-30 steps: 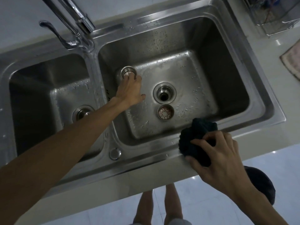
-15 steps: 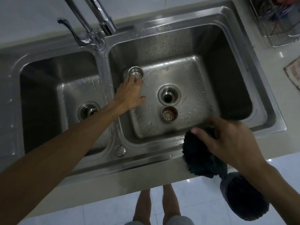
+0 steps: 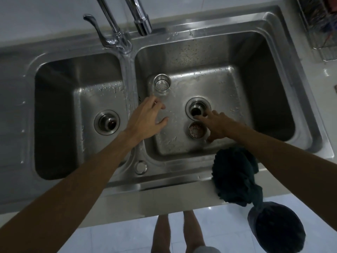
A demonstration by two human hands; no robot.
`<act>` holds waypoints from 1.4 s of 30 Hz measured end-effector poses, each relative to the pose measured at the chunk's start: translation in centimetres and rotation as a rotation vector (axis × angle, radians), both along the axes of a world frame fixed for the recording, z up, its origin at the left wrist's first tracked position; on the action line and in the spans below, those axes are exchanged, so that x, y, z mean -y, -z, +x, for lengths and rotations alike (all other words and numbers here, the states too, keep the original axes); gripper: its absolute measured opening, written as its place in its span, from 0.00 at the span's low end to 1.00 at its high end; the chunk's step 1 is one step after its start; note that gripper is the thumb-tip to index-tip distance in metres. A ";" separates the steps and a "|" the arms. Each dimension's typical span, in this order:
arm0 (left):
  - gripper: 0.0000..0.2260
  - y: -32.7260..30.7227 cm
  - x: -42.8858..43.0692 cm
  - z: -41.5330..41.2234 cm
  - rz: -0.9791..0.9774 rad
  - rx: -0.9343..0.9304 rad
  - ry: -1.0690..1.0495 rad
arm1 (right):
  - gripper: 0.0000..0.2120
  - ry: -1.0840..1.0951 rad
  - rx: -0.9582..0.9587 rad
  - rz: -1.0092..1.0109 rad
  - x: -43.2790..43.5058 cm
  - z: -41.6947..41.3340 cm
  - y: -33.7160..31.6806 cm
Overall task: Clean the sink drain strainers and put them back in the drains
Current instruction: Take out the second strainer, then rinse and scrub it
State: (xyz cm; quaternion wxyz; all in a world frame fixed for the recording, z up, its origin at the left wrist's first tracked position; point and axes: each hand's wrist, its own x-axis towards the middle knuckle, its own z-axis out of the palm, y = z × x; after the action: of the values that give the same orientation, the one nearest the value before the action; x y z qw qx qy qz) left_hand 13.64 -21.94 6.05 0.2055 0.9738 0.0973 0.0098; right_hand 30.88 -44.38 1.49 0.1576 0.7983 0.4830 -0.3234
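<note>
Two steel strainer baskets stand in the right basin of the double sink [image 3: 184, 179]. The clean strainer [image 3: 162, 85] is at the back left of the basin floor. The dirty strainer [image 3: 196, 130], with reddish bits inside, sits just in front of the open right drain [image 3: 197, 108]. My left hand [image 3: 146, 117] hovers just in front of the clean strainer with fingers spread, holding nothing. My right hand [image 3: 216, 124] reaches down beside the dirty strainer, fingers extended toward the drain rim. The left drain [image 3: 107, 121] is open too.
A dark cloth [image 3: 235, 174] hangs over the sink's front edge at the right. The faucet spout [image 3: 141, 19] and its lever [image 3: 94, 27] stand behind the divider. A wire rack [image 3: 321, 24] sits at the back right. A dark round bin [image 3: 277, 229] is on the floor.
My left hand has let go of the clean strainer and drawn back. My right hand left the cloth on the sink edge and reached into the basin beside the dirty strainer.
</note>
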 end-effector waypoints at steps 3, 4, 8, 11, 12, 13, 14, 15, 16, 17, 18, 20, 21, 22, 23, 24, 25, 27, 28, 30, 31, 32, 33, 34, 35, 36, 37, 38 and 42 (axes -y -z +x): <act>0.19 0.4 0.0 0.0 0.008 0.052 -0.013 | 0.52 -0.067 -0.041 0.035 0.2 -0.1 1.6; 0.19 0.4 0.0 -0.1 0.009 0.066 -0.011 | 0.51 -0.086 -0.043 0.052 0.1 -0.2 1.9; 0.18 0.5 0.0 -0.1 0.002 0.099 -0.002 | 0.45 -0.121 -0.062 0.111 -0.3 -0.1 2.3; 0.16 0.6 0.1 -0.1 0.000 0.134 -0.009 | 0.43 -0.132 -0.066 0.118 -0.7 -0.1 2.3; 0.16 0.7 0.1 -0.1 0.004 0.139 -0.011 | 0.43 -0.124 -0.070 0.115 -0.7 -0.1 2.2; 0.15 0.6 0.1 -0.1 0.010 0.144 -0.010 | 0.43 -0.109 -0.071 0.115 -0.8 -0.2 1.9; 0.15 0.6 0.1 -0.1 0.018 0.152 -0.005 | 0.44 -0.093 -0.067 0.122 -0.8 -0.2 1.5; 0.15 0.5 0.1 -0.2 0.030 0.161 0.001 | 0.45 -0.080 -0.060 0.132 -0.7 -0.3 0.9; 0.15 0.2 0.3 -0.4 0.048 0.170 0.004 | 0.45 -0.068 -0.053 0.140 -0.7 -0.4 0.2; 0.15 -0.2 0.4 -0.5 0.073 0.174 0.002 | 0.45 -0.053 -0.047 0.150 -0.5 -0.6 -0.7; 0.15 -0.7 0.5 -0.5 0.100 0.168 -0.007 | 0.44 -0.030 -0.046 0.160 -0.4 -0.7 -1.7; 0.16 -2.1 0.5 -0.6 0.145 0.155 -0.052 | 0.43 0.034 -0.041 0.199 -0.3 -1.1 -4.0; 0.17 -3.0 0.2 -0.6 0.161 0.155 -0.090 | 0.43 0.073 -0.042 0.231 -0.3 -1.3 -5.3; 0.18 -4.1 -0.2 -0.5 0.169 0.155 -0.134 | 0.42 0.109 -0.047 0.262 -0.4 -1.6 -6.6; 0.19 -5.3 -0.7 -0.4 0.169 0.153 -0.183 | 0.42 0.144 -0.051 0.288 -0.4 -2.0 -7.9; 0.19 -6.7 -1.4 -0.2 0.170 0.160 -0.235 | 0.42 0.179 -0.050 0.311 -0.5 -2.5 -9.3; 0.19 -8.2 -2.1 -0.1 0.175 0.177 -0.290 | 0.42 0.209 -0.047 0.329 -0.7 -3.0 -10.5; 0.19 -11.0 -3.2 -0.2 0.178 0.184 -0.378 | 0.42 0.274 -0.054 0.371 -1.0 -4.4 -12.6; 0.19 -12.2 -3.6 -0.3 0.173 0.176 -0.408 | 0.41 0.302 -0.057 0.397 -1.1 -5.1 -13.4; 0.20 -14.2 -4.3 -0.6 0.174 0.161 -0.439 | 0.41 0.341 -0.076 0.419 -1.2 -6.6 -14.7; 0.22 -14.9 -4.8 -0.7 0.178 0.119 -0.428 | 0.41 0.354 -0.087 0.420 -1.3 -7.2 -15.3; 0.26 -15.6 -5.3 -0.8 0.183 0.033 -0.404 | 0.41 0.357 -0.094 0.415 -1.5 -7.6 -15.9; 0.31 -16.2 -6.1 -0.7 0.196 -0.082 -0.374 | 0.41 0.357 -0.099 0.410 -1.8 -7.8 -16.4; 0.35 -16.7 -7.1 -0.5 0.229 -0.199 -0.339 | 0.40 0.352 -0.098 0.408 -2.2 -7.9 -16.9; 0.38 -17.1 -8.1 -0.2 0.271 -0.292 -0.301 | 0.40 0.349 -0.095 0.410 -2.6 -7.8 -17.3; 0.40 -17.5 -9.0 0.1 0.312 -0.352 -0.269 | 0.40 0.353 -0.094 0.417 -3.2 -7.6 -17.7; 0.41 -17.8 -9.8 0.4 0.345 -0.384 -0.245 | 0.40 0.364 -0.093 0.425 -3.7 -7.4 -18.1; 0.42 -18.0 -10.3 0.8 0.365 -0.408 -0.229 | 0.40 0.375 -0.096 0.432 -4.2 -7.1 -18.4; 0.42 -18.4 -11.3 1.8 0.400 -0.484 -0.169 | 0.42 0.422 -0.124 0.485 -5.9 -6.0 -19.6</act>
State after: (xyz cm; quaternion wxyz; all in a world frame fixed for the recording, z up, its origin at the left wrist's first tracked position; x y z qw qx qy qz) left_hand 15.42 -10.60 24.50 -0.0203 0.9574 0.2201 -0.1858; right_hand 24.83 -38.52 21.11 -0.1373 0.8737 0.3787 -0.2727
